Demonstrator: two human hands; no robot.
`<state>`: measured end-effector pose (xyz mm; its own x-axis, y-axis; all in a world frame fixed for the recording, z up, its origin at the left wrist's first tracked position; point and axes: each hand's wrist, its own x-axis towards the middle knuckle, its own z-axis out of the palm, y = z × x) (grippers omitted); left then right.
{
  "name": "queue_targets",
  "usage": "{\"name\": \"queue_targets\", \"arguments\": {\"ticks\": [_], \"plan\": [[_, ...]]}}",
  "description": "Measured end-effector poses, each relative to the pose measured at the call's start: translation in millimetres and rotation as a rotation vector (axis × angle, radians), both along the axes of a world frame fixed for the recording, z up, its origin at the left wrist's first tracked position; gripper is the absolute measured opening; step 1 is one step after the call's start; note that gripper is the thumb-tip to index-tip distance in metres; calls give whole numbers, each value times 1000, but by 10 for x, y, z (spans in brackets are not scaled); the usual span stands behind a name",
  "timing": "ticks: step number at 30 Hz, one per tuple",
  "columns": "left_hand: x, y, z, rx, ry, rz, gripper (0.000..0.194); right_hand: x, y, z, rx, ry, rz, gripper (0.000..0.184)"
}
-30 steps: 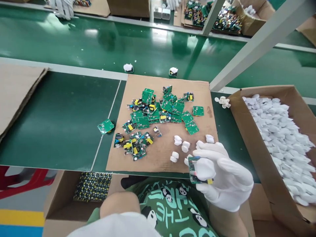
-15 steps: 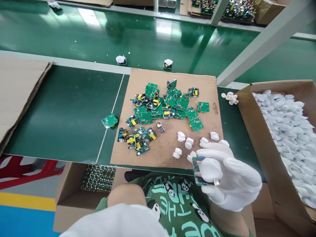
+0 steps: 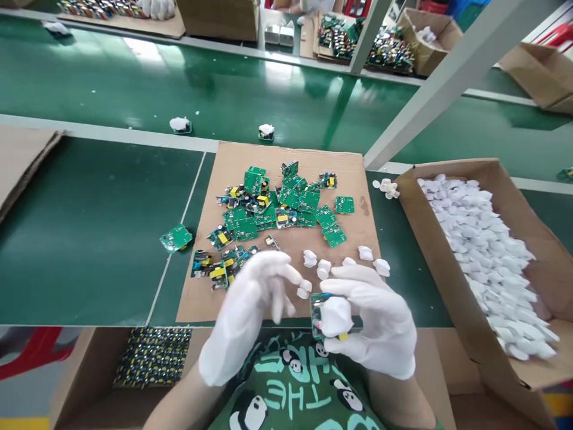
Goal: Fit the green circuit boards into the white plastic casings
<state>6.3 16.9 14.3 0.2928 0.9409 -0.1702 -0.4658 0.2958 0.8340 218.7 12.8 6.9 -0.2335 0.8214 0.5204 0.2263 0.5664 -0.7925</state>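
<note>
My right hand point(image 3: 376, 319), in a white glove, grips a small green circuit board point(image 3: 316, 309) by its edges. A white rounded piece point(image 3: 336, 316) sits on the board's component side. My left hand point(image 3: 257, 301), gloved too, hovers just left of it with fingers curved and apart, and I see nothing in them. Between and beyond the hands, several white pieces point(image 3: 323, 269) lie on a cardboard sheet point(image 3: 358, 230). Behind my left hand is a cluster of boards with yellow parts point(image 3: 218, 273), partly covered by it. A bigger pile of green boards point(image 3: 289, 197) lies farther back.
An open carton of white pieces point(image 3: 487, 257) stands at the right, near a slanted grey post point(image 3: 430, 89). A single board point(image 3: 176, 238) lies left of the sheet. Two boards with white tops point(image 3: 266, 132) rest on the green belt point(image 3: 224, 89). Below the table edge, a box holds boards point(image 3: 152, 357).
My left hand has risen from the bottom edge to above the cardboard, beside the held board. My right hand still grips the board. The whole view has shifted.
</note>
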Motion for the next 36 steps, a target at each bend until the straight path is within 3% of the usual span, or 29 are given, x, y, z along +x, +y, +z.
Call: {"name": "queue_targets", "arguments": {"ticks": [2, 4, 7, 11, 15, 20, 24, 27, 30, 33, 36], "plan": [[85, -10, -86, -7, -115, -201, 53, -15, 31, 37, 31, -100, 8, 49], [132, -30, -110, -92, -82, -353, 47, -43, 70, 88, 97, -193, 44, 39], [139, -39, -36, -175, 9, -449, 35, -84, 116, 134, 201, -263, 89, 31], [158, -19, 88, -90, 0, -449, 40, -118, 135, 98, 248, -178, 119, 34], [220, -44, 77, -81, -52, -404, 40, -144, 131, 56, 253, -82, 104, 43], [221, -121, -39, -102, -282, -450, 49, -135, 128, 62, 327, -91, 113, 22], [215, -105, -14, -117, -166, -467, 42, -73, 110, 27, 341, -123, 109, 18], [245, -58, 48, -56, -175, -473, 43, -57, 87, 8, 320, -129, 131, 27], [273, -23, 108, -17, -28, -458, 37, -90, 77, 41, 320, -165, 89, 34], [276, -7, 149, 3, 151, -406, 21, -127, 88, 92, 372, -337, 33, 16], [263, -15, 129, -9, 123, -404, 18, -126, 93, 84, 369, -351, 69, 21]]}}
